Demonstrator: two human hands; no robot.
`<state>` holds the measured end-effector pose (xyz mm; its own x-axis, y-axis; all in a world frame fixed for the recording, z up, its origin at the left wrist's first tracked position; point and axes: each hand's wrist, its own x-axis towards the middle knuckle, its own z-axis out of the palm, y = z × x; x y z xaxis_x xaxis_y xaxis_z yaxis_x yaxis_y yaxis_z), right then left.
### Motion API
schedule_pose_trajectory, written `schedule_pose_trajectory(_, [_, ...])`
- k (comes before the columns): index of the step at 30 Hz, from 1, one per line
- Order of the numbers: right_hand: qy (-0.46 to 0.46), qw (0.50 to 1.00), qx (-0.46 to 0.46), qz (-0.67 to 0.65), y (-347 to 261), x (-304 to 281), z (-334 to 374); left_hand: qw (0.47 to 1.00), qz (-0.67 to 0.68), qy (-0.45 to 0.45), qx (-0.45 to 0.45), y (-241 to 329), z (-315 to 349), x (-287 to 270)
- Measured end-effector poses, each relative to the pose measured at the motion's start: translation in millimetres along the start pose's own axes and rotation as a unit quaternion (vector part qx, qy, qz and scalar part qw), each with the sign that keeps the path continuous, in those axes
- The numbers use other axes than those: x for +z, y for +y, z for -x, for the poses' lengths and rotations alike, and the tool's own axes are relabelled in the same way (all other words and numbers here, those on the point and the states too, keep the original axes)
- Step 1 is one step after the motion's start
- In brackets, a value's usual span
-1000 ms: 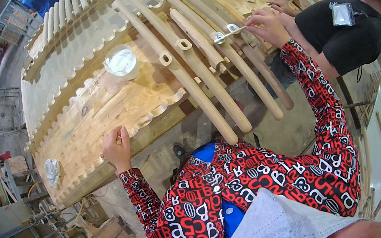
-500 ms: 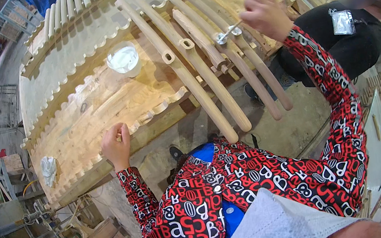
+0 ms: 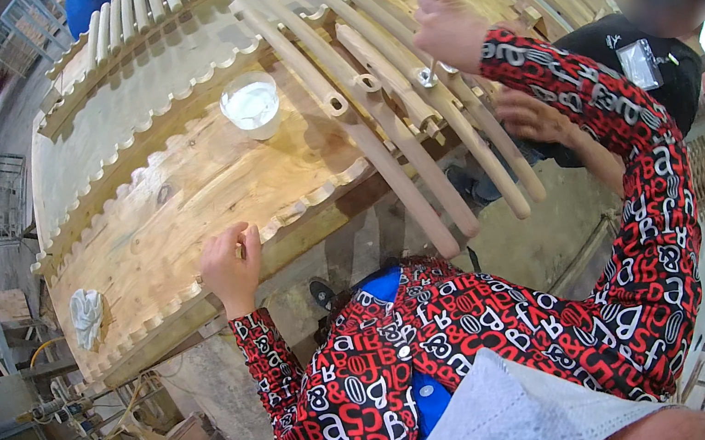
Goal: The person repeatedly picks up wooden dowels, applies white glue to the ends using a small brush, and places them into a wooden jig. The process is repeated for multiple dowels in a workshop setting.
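Resting with curled, empty fingers, my left hand (image 3: 233, 273) sits on the near scalloped edge of the pale wooden jig board (image 3: 173, 203). Farther off, my right hand (image 3: 451, 28) is closed on a small shiny metal tool (image 3: 426, 75) pressed onto the long tan bamboo poles (image 3: 412, 131). Left of that grip stands a round clear cup of white glue (image 3: 250, 105); just beyond it to the right, another person's hand (image 3: 536, 117) touches the poles.

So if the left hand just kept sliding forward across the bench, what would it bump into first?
Probably nothing soon: the left hand rests at the near scalloped edge of the wooden bench, with bare board ahead. Farther on stands a clear cup of white stuff, likely a bit right of its line; depth is hard to judge.
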<state>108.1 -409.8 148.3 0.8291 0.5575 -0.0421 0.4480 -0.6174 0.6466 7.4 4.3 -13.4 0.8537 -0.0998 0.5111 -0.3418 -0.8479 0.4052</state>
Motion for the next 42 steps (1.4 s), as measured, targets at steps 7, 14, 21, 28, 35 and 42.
schedule_pose_trajectory(7, [0.079, 0.963, 0.217, -0.136, 3.3, 37.3, 66.3, 1.0, 0.023, -0.007, 0.0, -1.6, -1.9, -0.5])
schedule_pose_trajectory(14, [0.102, 0.873, 0.356, -0.318, -27.4, 101.1, 104.8, 1.0, 0.009, -0.008, 0.007, -1.5, -3.7, -0.6])
schedule_pose_trajectory(21, [0.058, 0.749, 0.383, -0.537, -31.2, 125.4, 100.0, 1.0, 0.002, -0.024, 0.013, 1.1, -5.8, -0.5])
schedule_pose_trajectory(28, [0.051, 0.825, 0.342, -0.447, -26.3, 112.8, 105.3, 1.0, 0.013, -0.018, 0.01, 2.4, -6.1, 2.0])
schedule_pose_trajectory(35, [0.01, 0.84, 0.34, -0.423, -30.4, 101.9, 101.4, 1.0, 0.016, -0.021, 0.015, 4.7, -6.2, 1.5])
schedule_pose_trajectory(42, [0.047, 0.813, 0.357, -0.458, -36.2, 96.9, 99.2, 0.999, 0.033, -0.029, 0.009, 4.0, -5.4, 1.9])
